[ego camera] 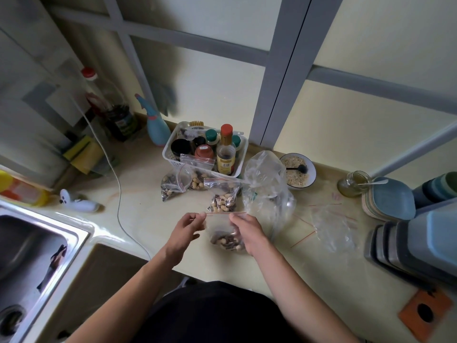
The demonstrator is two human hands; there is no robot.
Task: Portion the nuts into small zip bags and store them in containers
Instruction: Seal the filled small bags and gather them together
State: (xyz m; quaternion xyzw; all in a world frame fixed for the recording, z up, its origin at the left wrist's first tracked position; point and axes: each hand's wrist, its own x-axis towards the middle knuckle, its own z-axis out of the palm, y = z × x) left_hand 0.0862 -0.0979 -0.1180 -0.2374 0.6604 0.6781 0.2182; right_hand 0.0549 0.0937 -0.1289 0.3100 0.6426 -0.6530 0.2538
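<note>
Three clear red-striped zip bags of mixed nuts (pixel 223 203) lie filled on the counter; a fourth clear zip bag (pixel 226 237) pinched at its seal by left hand (pixel 186 231) and right hand (pixel 247 231), apparently being closed. Storing not begun.

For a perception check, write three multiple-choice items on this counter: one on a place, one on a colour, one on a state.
1. Where does the bowl stand?
A. In the sink
B. On the counter, right of the basket
C. Inside the basket

2. What colour is the strip along the top of the held zip bag?
A. Red
B. Blue
C. Green

3. How is the held bag handled?
A. It lies untouched
B. One hand carries it
C. Both hands pinch its top edge

Answers: 1 B, the bowl sits on the counter to the right of the basket. 2 A, a red line runs along the top. 3 C, the left hand and right hand each pinch an end of the top.
</note>
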